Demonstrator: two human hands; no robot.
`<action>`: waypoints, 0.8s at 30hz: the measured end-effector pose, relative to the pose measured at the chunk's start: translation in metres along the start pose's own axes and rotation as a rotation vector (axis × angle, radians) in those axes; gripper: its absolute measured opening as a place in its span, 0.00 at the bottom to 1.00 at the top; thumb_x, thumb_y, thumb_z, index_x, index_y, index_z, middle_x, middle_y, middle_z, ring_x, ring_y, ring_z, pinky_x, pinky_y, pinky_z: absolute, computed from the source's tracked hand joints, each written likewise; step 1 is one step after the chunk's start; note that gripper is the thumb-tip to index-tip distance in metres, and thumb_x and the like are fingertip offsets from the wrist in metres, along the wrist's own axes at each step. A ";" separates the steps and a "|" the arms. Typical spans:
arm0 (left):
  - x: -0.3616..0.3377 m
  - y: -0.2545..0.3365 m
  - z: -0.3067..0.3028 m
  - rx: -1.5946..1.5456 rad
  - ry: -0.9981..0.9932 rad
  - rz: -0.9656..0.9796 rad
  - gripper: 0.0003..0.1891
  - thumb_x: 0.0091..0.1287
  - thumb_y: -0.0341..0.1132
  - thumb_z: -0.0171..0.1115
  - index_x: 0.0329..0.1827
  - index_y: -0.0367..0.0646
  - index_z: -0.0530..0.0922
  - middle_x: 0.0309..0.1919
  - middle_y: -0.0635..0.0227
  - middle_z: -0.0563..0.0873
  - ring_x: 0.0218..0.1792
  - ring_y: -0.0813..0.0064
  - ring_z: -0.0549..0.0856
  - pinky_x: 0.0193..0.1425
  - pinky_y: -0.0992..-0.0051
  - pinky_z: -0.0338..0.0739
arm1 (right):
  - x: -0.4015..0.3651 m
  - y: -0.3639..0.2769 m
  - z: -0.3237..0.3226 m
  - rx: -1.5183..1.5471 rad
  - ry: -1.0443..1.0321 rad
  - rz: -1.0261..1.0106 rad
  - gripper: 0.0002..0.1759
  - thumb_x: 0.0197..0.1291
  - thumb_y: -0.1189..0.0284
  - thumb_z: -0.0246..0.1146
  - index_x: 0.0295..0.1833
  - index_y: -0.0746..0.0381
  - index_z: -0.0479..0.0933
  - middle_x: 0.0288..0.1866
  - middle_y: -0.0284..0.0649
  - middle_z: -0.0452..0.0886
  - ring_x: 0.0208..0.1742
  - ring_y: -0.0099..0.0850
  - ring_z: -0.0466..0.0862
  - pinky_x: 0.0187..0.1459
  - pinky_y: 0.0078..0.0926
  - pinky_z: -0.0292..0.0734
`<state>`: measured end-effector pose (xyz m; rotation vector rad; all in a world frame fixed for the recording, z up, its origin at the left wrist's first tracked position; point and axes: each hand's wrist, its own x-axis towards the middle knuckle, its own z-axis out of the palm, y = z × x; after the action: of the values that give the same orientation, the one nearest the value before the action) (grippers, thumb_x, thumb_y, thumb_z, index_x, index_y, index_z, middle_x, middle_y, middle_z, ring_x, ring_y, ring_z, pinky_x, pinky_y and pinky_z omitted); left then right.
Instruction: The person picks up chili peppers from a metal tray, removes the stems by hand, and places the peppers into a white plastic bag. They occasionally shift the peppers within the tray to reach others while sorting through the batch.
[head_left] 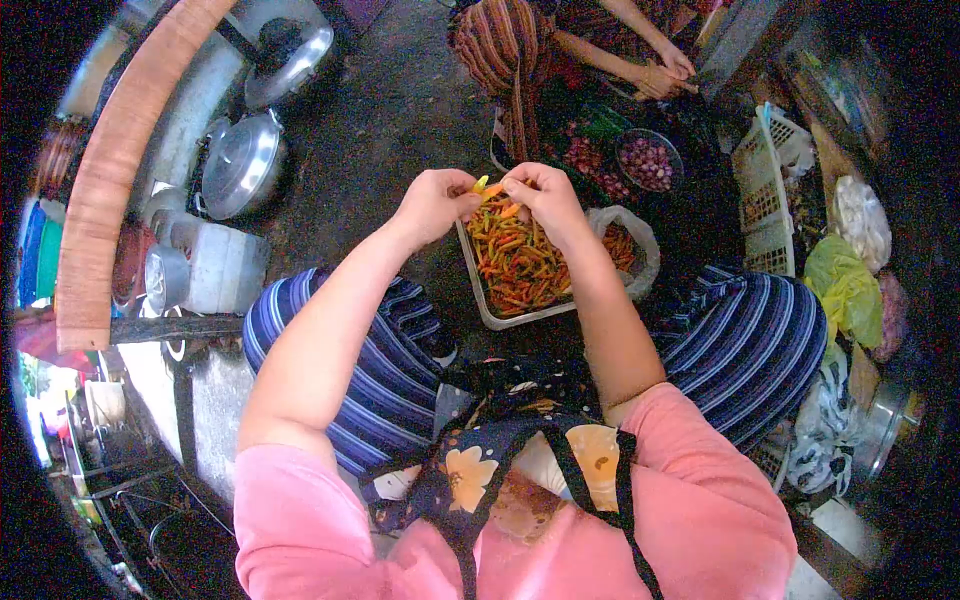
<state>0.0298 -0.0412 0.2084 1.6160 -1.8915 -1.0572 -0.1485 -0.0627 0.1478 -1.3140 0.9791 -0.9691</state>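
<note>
Both my hands meet over the far end of a white tray [487, 311] heaped with small red, orange and green chilies [520, 262]. My left hand [437, 205] pinches a yellow-green and orange chili [484, 187] between thumb and fingers. From the other side, my right hand [545, 203] has its thumb and fingers closed at the orange end of the same chili. Beside the tray, on the right, a clear plastic bag [640, 262] holds more chilies, partly hidden behind my right forearm.
Across from me another person's hands [665, 78] work near a bowl of shallots [648, 162]. Lidded metal pots [241, 165] stand at the left. Along the right are a plastic crate [765, 205], a yellow-green bag [846, 283] and other bags. A wooden edge [120, 150] curves at far left.
</note>
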 end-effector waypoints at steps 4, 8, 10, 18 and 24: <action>0.003 -0.004 0.002 -0.008 0.006 0.005 0.05 0.56 0.29 0.60 0.30 0.35 0.78 0.20 0.67 0.80 0.22 0.81 0.78 0.29 0.79 0.72 | 0.002 0.005 -0.003 0.009 0.073 0.069 0.05 0.53 0.73 0.62 0.32 0.63 0.76 0.23 0.30 0.75 0.18 0.17 0.70 0.21 0.14 0.65; 0.007 -0.010 0.006 -0.123 0.004 -0.019 0.06 0.56 0.29 0.60 0.32 0.35 0.79 0.20 0.68 0.81 0.22 0.81 0.78 0.29 0.78 0.72 | -0.004 -0.002 -0.010 0.047 -0.037 0.069 0.07 0.52 0.72 0.64 0.33 0.63 0.76 0.24 0.31 0.76 0.20 0.18 0.72 0.22 0.14 0.66; 0.011 -0.014 0.011 -0.140 -0.002 -0.043 0.06 0.56 0.28 0.60 0.34 0.34 0.79 0.20 0.68 0.81 0.22 0.82 0.78 0.29 0.79 0.72 | -0.006 -0.009 -0.012 0.132 -0.077 0.059 0.07 0.51 0.72 0.65 0.34 0.63 0.77 0.25 0.32 0.77 0.20 0.18 0.72 0.22 0.13 0.67; 0.008 0.010 0.025 -0.302 -0.059 -0.008 0.11 0.58 0.26 0.59 0.44 0.32 0.77 0.29 0.67 0.82 0.30 0.80 0.79 0.37 0.80 0.73 | -0.021 -0.040 -0.067 -0.128 0.002 0.153 0.09 0.47 0.70 0.66 0.32 0.64 0.79 0.25 0.33 0.78 0.23 0.22 0.76 0.23 0.17 0.72; 0.010 0.016 0.025 -0.368 -0.063 -0.041 0.09 0.56 0.20 0.59 0.41 0.33 0.77 0.30 0.65 0.82 0.28 0.79 0.81 0.34 0.80 0.76 | -0.033 -0.014 -0.162 -0.981 0.175 0.388 0.15 0.44 0.66 0.67 0.32 0.66 0.80 0.29 0.45 0.81 0.24 0.31 0.82 0.28 0.27 0.78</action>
<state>-0.0011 -0.0431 0.2034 1.4276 -1.5900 -1.3936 -0.3127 -0.0813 0.1600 -1.7251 1.8963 -0.2697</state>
